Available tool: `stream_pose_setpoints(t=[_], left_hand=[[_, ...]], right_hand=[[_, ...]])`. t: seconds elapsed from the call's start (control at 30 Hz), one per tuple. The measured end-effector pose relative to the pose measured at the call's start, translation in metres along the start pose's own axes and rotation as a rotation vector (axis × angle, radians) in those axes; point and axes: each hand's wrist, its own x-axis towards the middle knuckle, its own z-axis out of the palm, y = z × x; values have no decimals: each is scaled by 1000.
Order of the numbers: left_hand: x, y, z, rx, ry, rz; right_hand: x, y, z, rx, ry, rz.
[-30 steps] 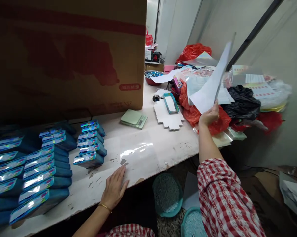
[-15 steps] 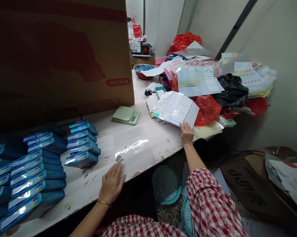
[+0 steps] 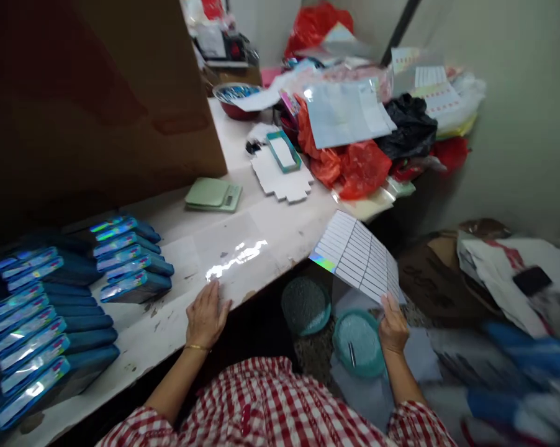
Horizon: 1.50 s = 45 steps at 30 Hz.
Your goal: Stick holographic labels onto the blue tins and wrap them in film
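The right hand (image 3: 394,329) is grasping the lower corner of a sheet of printed labels (image 3: 357,257), holding it out past the table edge with a teal round tray (image 3: 358,343) on the floor just beside the fingers. The left hand (image 3: 206,316) is lying open and relaxed, its fingertips (image 3: 212,292) touching a clear plastic sheet (image 3: 236,257) on the white table (image 3: 298,230). Stacks of blue boxes (image 3: 131,273) are sitting just left of those fingers, while a green kitchen scale (image 3: 213,194), a flat white cardboard blank (image 3: 282,177) and red plastic bags (image 3: 354,167) are lying farther beyond them.
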Motion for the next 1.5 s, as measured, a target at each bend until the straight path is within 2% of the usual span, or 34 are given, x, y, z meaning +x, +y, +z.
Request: stream_pose_setpoints(t=[0.07,0.1,0.2,0.3,0.37,0.53,0.6,0.7,0.77,0.97,1.03,1.1,1.23,1.33,1.5], left_hand=[[1,4,-5,-14,-16,-24],[2,6,-7,-28,-20,-36],[4,10,-10,-83,-52,-47],[2,14,-11,-123,-20,-36],[0,16,-11,-155,7,-5],[-1,18,-6,-231,-7,-18],[0,17,-6,-243,-16,-41],[0,17,-7,-250,-44,-45],[-1,18,-9,-241,-63,-45],[-2,21,-11,-224,-101,-44],[-3,21,-10,-223,-94,-39],[-3,20,-9,-216,-69,-28],[-4,19,-2,-178,-1,-2],[-4,19,3,-147,39,22],[-4,20,5,-73,53,49]], right_hand=[[-48,13,-28,-55,-89,156],[-63,15,-37,-65,-118,231],[-80,14,-45,-41,-120,413],[-77,9,-41,18,9,555],[-72,4,-42,76,71,599],[-60,-9,-58,196,114,723],[-53,-12,-60,321,195,823],[-42,-15,-58,626,379,993],[-36,-16,-57,803,456,1084],[-18,-19,-62,1040,497,1217],[-11,-19,-63,1054,478,1221],[1,-21,-65,1039,439,1164],[44,-31,-74,1006,419,920],[97,-47,-86,975,429,709],[208,-86,-98,997,501,435]])
